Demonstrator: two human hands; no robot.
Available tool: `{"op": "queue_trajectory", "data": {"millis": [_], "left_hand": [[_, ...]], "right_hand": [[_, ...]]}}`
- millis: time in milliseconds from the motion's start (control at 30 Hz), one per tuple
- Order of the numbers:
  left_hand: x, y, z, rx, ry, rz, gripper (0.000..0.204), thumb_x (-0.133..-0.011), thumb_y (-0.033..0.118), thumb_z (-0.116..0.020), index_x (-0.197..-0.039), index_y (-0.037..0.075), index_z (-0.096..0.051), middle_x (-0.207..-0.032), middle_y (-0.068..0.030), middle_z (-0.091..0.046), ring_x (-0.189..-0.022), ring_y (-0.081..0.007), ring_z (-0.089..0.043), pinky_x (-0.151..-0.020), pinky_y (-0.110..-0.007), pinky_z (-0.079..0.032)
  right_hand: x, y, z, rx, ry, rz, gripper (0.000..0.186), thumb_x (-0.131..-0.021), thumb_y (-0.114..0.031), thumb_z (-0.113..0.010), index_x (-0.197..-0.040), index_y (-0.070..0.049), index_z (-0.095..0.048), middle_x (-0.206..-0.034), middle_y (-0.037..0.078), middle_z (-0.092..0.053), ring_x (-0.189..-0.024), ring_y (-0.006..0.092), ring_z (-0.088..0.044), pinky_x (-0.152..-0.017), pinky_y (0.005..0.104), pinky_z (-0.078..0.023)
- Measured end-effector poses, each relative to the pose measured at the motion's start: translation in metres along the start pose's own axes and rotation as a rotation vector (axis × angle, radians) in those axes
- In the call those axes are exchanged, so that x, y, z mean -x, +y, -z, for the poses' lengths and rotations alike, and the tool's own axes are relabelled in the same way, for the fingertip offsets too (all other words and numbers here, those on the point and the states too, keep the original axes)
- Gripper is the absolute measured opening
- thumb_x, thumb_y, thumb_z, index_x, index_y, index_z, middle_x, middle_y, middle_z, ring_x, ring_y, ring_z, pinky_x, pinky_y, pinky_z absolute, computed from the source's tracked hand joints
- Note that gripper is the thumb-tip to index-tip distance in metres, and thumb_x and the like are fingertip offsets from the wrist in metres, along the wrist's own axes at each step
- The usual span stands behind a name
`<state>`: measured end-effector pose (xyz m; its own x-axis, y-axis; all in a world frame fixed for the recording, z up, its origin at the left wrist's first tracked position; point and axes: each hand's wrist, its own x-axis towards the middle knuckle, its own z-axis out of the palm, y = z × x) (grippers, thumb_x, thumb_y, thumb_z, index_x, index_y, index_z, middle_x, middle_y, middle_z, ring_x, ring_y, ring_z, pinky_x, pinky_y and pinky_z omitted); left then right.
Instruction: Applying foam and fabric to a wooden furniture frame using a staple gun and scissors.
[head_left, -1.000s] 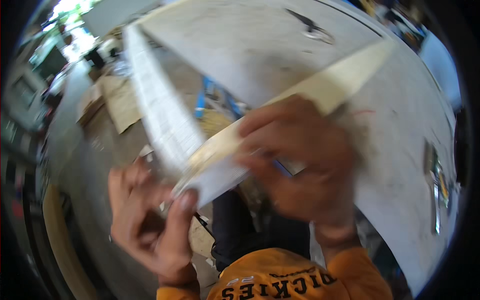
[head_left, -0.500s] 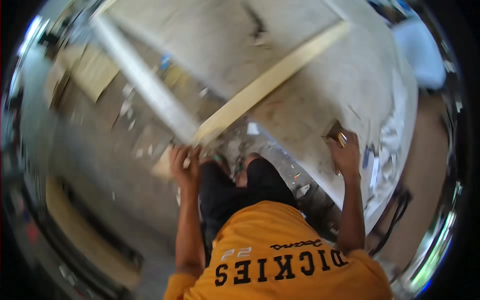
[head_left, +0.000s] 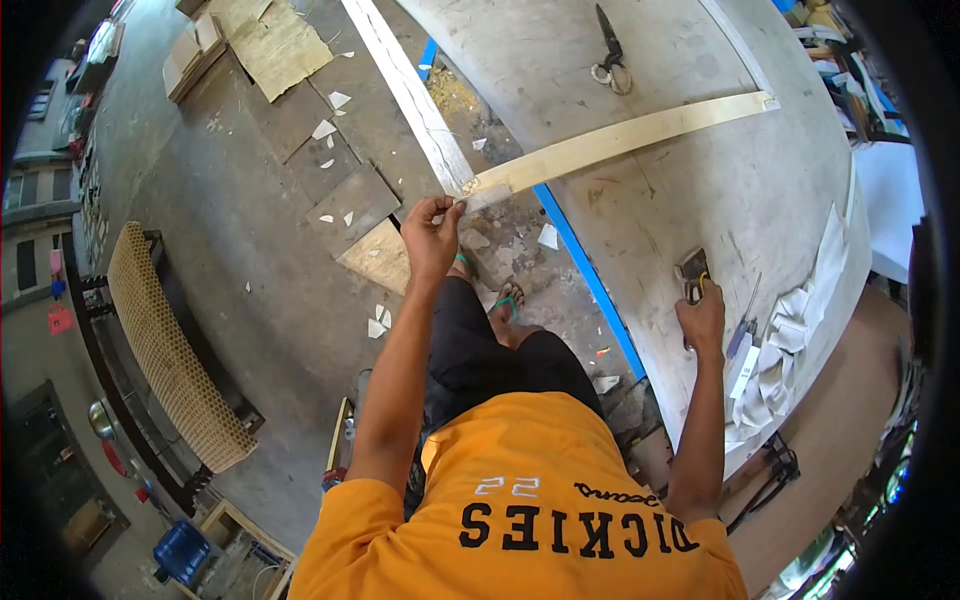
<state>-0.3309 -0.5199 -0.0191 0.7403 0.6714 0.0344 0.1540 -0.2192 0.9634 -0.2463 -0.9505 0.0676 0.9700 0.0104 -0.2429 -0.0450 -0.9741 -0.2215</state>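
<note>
Pinching with left hand [head_left: 432, 235], thumb against fingertips, no gap showing, on what looks like the end of a white flap [head_left: 489, 197] at the near corner of two joined bars. Gripping with right hand [head_left: 703, 322], fingers closed round a grey-headed hand tool [head_left: 691, 266] with some yellow on it, over white table [head_left: 600, 230]; can't tell if resting there. Just ahead of left fingertips: the corner. Off it, pale wooden bar [head_left: 620, 138], long axis running right and slightly away, across the table; and white-covered bar [head_left: 405, 85], long axis running away and leftward, above the floor [head_left: 270, 260]. Nearer to corner: left hand, right at it. From right hand: corner well apart, leftward and farther from the body. Beyond pale bar, on table: dark shears [head_left: 610, 48]. Right of the tool: crumpled white material [head_left: 785, 360].
</note>
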Motion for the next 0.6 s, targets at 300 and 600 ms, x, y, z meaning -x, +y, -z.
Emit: {"op": "queue_trajectory", "data": {"millis": [300,600], "left_hand": [[-0.005,-0.015,0.0,0.174,-0.054,0.141,0.009,-0.088,0.0,-0.073,-0.093,0.001,-0.066,-0.084,-0.0049,-0.065,-0.073,-0.0115,-0.058,-0.068,-0.023,-0.048],[-0.029,0.004,0.004,0.582,-0.066,0.552,0.025,-0.084,-0.006,-0.073,-0.106,-0.001,-0.061,-0.091,-0.0084,-0.064,-0.074,-0.0128,-0.06,-0.067,-0.023,-0.05]], "right_hand": [[0.051,-0.116,0.048,-0.373,-0.365,-0.041,0.035,-0.081,-0.006,-0.053,-0.115,0.003,-0.059,-0.097,0.016,-0.066,-0.08,0.0283,-0.059,-0.078,0.037,-0.049],[0.058,-0.265,-0.022,-0.376,-0.507,0.209,0.026,-0.094,-0.02,-0.065,-0.101,0.005,-0.061,-0.081,0.019,-0.066,-0.063,0.034,-0.058,-0.067,0.042,-0.05]]}}
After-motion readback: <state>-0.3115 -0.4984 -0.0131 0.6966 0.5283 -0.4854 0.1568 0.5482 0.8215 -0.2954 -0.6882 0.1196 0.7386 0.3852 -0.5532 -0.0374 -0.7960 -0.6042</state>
